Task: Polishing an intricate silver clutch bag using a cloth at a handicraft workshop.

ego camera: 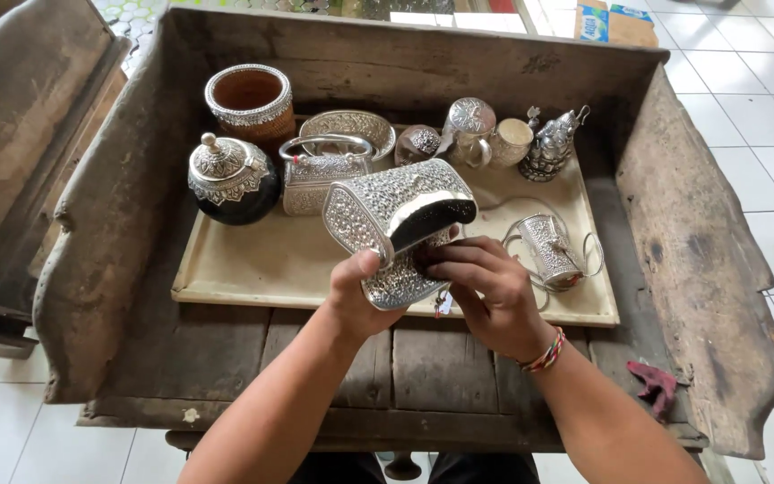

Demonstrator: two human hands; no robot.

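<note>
The embossed silver purse (385,213) is held above the cream tray (270,264), left hand (357,300) gripping its lower edge, right hand (485,291) closed on its open flap, a small silver handbag (550,251) lying just right of that hand.

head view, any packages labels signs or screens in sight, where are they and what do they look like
Carton: top edge, on the floor beyond the wooden trough; boxy, blue and white with some green, cut off by the frame.
Cardboard box: right beside it; flat brown, blue strip on top.
No signs or screens.
</note>
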